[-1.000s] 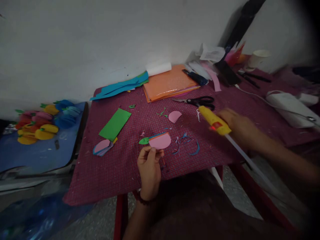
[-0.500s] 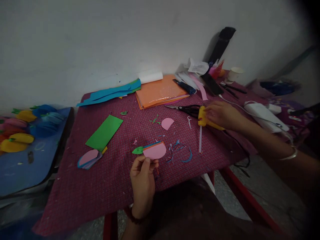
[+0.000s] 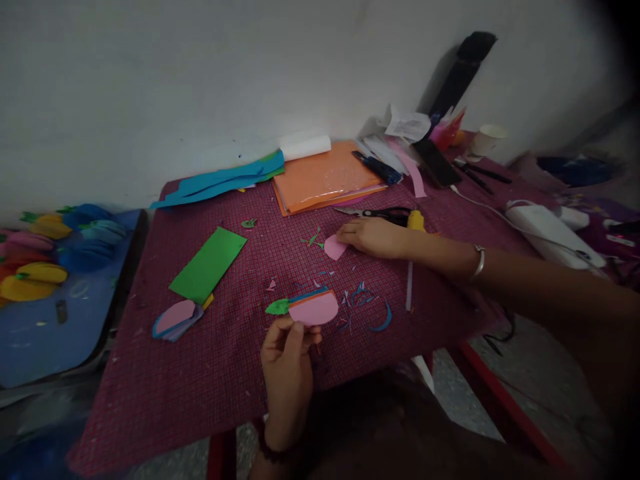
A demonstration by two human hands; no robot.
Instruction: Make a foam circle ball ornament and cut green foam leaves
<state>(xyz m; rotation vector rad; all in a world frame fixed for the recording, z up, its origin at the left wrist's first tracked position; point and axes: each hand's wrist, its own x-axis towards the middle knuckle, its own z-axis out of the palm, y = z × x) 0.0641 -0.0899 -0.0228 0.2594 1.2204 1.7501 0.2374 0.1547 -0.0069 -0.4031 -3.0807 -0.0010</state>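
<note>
Between thumb and fingers, my left hand (image 3: 290,360) pinches a layered paper cutout (image 3: 315,308) with a pink face, orange and blue layers behind, and a green paper leaf (image 3: 277,307) at its left end. Farther off, my right hand (image 3: 375,237) has its fingers drawn together on the right edge of a loose pink paper piece (image 3: 335,247), which lies on the cloth. Its fingertips are partly hidden. A yellow hot glue gun (image 3: 415,220) stands just behind that wrist, partly covered by the arm, with a glue stick (image 3: 409,287) showing below. Scissors (image 3: 380,214) lie beyond the hand.
Paper scraps (image 3: 361,297) litter the checked tablecloth (image 3: 210,373). At left are a green paper sheet (image 3: 209,265) and stacked cutouts (image 3: 175,320). Orange sheets (image 3: 325,179), a cutter (image 3: 377,167), a phone (image 3: 435,162) and a white power strip (image 3: 553,233) lie toward the back and right.
My right hand has let go of the yellow glue gun and moved left to the loose pink paper piece. My left hand keeps its hold on the layered cutout.
</note>
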